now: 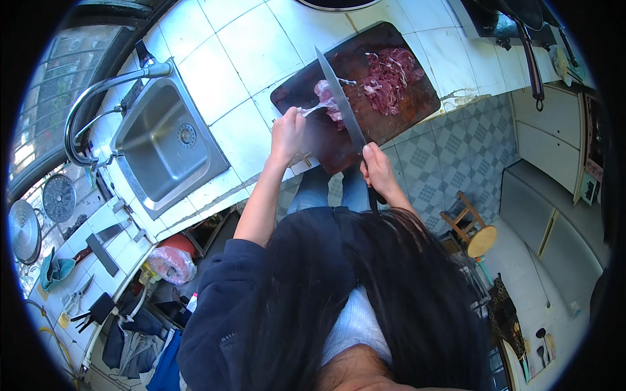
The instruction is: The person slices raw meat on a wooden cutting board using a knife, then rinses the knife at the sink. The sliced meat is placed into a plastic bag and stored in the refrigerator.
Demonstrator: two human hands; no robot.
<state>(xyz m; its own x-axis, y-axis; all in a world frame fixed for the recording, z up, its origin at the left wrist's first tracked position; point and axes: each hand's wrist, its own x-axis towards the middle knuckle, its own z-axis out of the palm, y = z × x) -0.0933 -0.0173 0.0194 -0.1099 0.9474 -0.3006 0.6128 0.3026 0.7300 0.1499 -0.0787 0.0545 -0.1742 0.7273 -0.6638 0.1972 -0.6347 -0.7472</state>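
Note:
A dark wooden cutting board lies at an angle on the tiled counter, its near corner over the front edge. My left hand pinches a whitish strip of sinew, drawn taut from a piece of raw meat on the board's left half. In my right hand is the handle of a long kitchen knife. Its blade points away from me and crosses over the meat, hiding part of it. To the blade's right sits a heap of cut raw red meat. A small white scrap lies between them.
A stainless steel sink with a curved faucet is left of the board. At the upper right, a pan's handle juts past the counter edge near a cooktop. A wooden stool stands on the floor at right.

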